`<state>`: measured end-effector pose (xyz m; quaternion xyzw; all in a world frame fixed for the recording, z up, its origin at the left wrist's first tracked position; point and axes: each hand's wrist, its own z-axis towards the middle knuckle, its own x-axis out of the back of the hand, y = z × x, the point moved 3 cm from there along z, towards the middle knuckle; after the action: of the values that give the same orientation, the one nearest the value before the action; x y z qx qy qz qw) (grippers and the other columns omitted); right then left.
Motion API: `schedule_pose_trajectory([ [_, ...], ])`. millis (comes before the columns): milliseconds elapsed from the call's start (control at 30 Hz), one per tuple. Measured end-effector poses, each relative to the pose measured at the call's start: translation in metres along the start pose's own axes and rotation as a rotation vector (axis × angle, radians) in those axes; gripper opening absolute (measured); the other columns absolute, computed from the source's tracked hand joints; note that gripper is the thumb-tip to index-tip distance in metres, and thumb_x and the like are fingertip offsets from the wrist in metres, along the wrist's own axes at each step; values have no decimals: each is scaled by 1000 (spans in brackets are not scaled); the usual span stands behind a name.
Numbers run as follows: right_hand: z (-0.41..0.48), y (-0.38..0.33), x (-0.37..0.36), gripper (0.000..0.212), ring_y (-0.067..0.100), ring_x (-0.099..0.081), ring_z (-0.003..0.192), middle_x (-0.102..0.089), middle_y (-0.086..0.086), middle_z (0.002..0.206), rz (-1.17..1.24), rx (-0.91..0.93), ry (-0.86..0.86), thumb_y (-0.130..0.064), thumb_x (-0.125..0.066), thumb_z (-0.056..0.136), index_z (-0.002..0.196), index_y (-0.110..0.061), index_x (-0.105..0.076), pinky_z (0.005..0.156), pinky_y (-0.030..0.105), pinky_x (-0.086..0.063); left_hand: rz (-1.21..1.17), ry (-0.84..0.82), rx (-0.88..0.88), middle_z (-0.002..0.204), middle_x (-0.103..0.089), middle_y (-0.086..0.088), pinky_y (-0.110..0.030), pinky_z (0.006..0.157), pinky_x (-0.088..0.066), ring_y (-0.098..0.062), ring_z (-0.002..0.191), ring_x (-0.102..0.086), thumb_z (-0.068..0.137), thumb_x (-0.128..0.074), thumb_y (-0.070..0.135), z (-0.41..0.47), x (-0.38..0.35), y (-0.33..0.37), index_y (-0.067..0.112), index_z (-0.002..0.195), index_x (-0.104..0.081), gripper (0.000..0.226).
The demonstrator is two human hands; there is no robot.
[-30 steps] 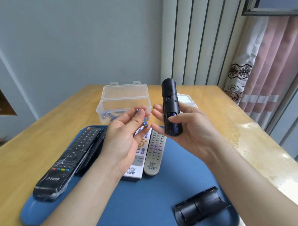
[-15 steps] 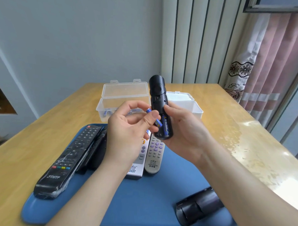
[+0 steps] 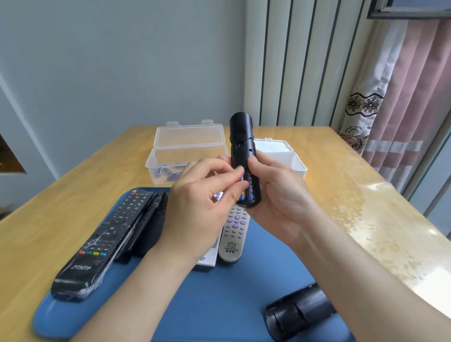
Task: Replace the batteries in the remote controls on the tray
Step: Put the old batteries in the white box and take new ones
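My right hand [image 3: 277, 199] grips a black rounded remote [image 3: 242, 148] upright above the blue tray [image 3: 213, 312], its open battery bay facing me. One blue battery [image 3: 249, 188] lies in the bay. My left hand [image 3: 205, 203] pinches a second blue battery [image 3: 242, 191] and holds it at the bay beside the first. The remote's black curved cover [image 3: 301, 311] lies on the tray's near right corner. On the tray's left are a long black remote in plastic wrap [image 3: 102, 243], another black remote [image 3: 149, 227], a white remote partly hidden by my left arm, and a grey remote [image 3: 233, 235].
Behind the tray a clear lidded box [image 3: 186, 153] holds several blue batteries [image 3: 165, 172]. A white box [image 3: 287, 158] stands to its right, behind my right hand. The wooden table [image 3: 347, 202] has a glossy patch on the right. A curtain [image 3: 403, 88] hangs far right.
My left hand has carried the battery from near the tray's middle up to the remote's bay. The right hand has drawn the remote closer and turned it a little.
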<state>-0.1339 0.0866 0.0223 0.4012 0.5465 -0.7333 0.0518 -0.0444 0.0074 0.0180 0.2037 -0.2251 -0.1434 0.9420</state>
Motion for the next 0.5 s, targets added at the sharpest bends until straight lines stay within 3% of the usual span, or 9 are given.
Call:
schedule_pose_trajectory([
  [133,1,-2,6,32,33,-62,101,-61,21,115,-20,-7,35,-8,-38,103,130,4,-50,84,35,-54,196,-59,-139,97,-65,3,-15,79,-38,-13,84,-48,89,-60,23,-2,-7,-1,14,103,-75,22],
  [300,4,-6,19,34,25,-63,85,-63,16,102,-115,-6,77,12,-42,94,126,10,-50,69,28,-56,-72,-192,163,113,-63,16,-33,87,-50,-6,107,-54,86,-63,26,-5,-12,-9,20,113,-71,28],
  [400,5,-16,32,33,25,-68,85,-64,18,104,-115,13,154,18,-36,93,121,9,-52,73,30,-59,-49,-176,99,98,-65,16,-21,75,-45,-4,88,-55,83,-66,25,-8,-13,9,23,98,-72,17],
  [467,5,-21,39,32,26,-71,90,-63,21,108,-101,35,184,20,-34,93,117,8,-51,79,35,-60,-103,-377,110,78,-61,15,-19,64,-40,-6,69,-52,80,-69,31,-12,-17,25,27,81,-68,4],
  [500,5,-23,42,34,27,-72,91,-63,22,110,-92,47,195,20,-34,92,119,8,-50,81,37,-60,-113,-543,133,72,-60,15,-18,62,-39,-5,65,-52,80,-70,38,-16,-21,33,27,78,-68,12],
])
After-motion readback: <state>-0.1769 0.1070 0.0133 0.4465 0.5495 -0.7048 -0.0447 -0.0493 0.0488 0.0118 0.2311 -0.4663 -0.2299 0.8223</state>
